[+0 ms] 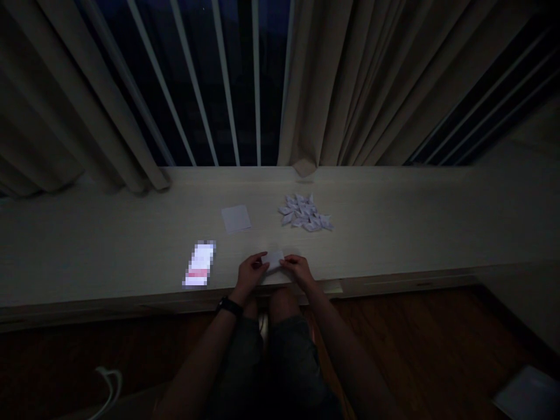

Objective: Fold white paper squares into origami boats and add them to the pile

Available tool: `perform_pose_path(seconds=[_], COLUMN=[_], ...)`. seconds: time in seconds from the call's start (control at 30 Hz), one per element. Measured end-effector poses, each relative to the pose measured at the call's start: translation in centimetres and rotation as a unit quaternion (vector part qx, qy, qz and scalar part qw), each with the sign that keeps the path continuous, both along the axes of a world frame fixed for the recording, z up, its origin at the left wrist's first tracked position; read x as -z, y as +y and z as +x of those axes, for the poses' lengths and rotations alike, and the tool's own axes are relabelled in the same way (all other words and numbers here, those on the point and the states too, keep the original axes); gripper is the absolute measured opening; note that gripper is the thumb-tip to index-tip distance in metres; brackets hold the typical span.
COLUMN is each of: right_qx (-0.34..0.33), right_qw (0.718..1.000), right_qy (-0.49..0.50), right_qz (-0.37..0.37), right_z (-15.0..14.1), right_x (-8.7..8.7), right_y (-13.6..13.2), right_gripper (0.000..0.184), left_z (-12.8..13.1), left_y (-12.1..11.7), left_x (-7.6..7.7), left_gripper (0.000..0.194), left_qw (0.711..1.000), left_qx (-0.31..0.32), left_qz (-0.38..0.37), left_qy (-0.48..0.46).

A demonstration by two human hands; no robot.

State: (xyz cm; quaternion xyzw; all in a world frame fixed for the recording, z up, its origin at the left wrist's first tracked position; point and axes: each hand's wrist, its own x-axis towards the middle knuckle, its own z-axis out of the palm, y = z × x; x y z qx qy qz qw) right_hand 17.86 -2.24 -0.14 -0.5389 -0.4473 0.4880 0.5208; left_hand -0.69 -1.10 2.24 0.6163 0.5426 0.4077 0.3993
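Note:
Between my hands, at the front edge of the ledge, is a small piece of white paper [273, 261], which looks folded. My left hand [251, 272] pinches its left side with thumb and fingers. The right side is gripped by my right hand [298, 269]. Beyond them to the right lies a cluster of small folded paper pieces [305, 212] with pointed ends. A flat stack of square paper sheets [236, 219] rests farther back on the left. Dim light hides the finer creases.
A lit phone [199, 264], its screen blurred, lies on the pale ledge [406, 227] left of my hands. Curtains [341, 87] hang behind, beside a barred dark window. A white cable [109, 385] shows at lower left, and a pale flat object [529, 394] at lower right.

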Motion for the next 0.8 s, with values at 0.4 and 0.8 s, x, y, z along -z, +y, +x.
perform_pose_path(seconds=[0.4, 0.8], right_qx=[0.017, 0.016], right_qw=[0.999, 0.996], right_qy=[0.027, 0.082], right_qz=[0.028, 0.028], right_z=[0.0, -0.4], right_x=[0.8, 0.9], right_y=[0.3, 0.4], right_gripper=[0.023, 0.024], left_z=[0.3, 1.0], left_y=[-0.3, -0.4], left_x=[1.5, 2.1], left_gripper=[0.026, 0.020], left_qw=[0.998, 0.995], left_qx=[0.022, 0.002], left_qz=[0.022, 0.007], left_qy=[0.060, 0.099])
